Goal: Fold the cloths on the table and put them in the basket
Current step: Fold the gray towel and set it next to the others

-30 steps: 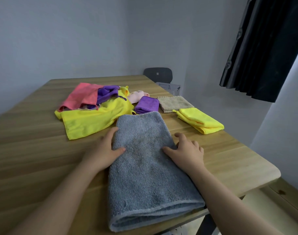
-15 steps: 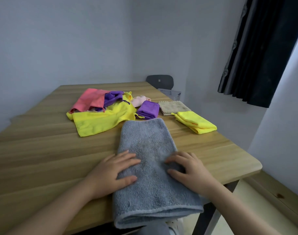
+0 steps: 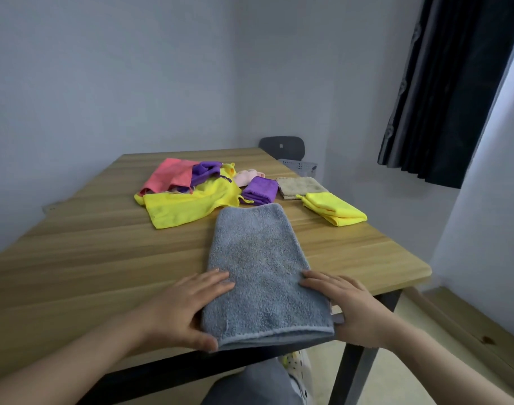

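Perhaps eight cloths; two hands grip one towel.

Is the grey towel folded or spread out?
Folded. The grey towel shows doubled layers along its near edge, forming a narrow strip.
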Tool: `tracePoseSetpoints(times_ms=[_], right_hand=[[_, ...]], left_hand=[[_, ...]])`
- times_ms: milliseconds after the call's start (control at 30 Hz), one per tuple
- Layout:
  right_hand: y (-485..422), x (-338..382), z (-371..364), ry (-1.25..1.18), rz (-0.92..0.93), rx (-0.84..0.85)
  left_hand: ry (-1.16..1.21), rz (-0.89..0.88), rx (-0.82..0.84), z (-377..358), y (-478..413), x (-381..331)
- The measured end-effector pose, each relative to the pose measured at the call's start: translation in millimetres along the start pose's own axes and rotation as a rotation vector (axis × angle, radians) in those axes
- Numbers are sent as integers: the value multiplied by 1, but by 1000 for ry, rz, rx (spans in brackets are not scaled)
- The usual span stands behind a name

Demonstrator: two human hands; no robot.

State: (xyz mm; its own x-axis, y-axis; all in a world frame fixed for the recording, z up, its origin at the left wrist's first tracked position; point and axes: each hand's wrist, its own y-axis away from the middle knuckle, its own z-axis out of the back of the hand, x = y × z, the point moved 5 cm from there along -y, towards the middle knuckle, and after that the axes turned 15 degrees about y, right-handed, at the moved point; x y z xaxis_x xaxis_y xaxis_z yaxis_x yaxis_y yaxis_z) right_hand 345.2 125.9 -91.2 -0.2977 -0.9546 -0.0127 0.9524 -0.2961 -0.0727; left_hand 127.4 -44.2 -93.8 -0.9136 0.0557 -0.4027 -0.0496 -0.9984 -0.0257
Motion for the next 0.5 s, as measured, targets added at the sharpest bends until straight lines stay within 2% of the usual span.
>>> tracePoseSetpoints(times_ms=[100,167,200,367,433,500], right_hand=[[3,6,-5,110,10,-27],[2,12,-3,134,-9,-64],[1,14,-1,142,-31,-76],[-3,18,15,30,-141,-131],[-7,18,18,-29,-169,-160],[-9,17,24,-151,-194,-194]], left_hand=[[-129,64,60,-4,7,-6],[-229,-29,-97,-4,6,-17],[-213,-9,-137,-3,4,-19],[172,-4,-302,10,1,-32],[252,-14,-345,19,-1,-34],[435,53,-395,25,-1,-32]])
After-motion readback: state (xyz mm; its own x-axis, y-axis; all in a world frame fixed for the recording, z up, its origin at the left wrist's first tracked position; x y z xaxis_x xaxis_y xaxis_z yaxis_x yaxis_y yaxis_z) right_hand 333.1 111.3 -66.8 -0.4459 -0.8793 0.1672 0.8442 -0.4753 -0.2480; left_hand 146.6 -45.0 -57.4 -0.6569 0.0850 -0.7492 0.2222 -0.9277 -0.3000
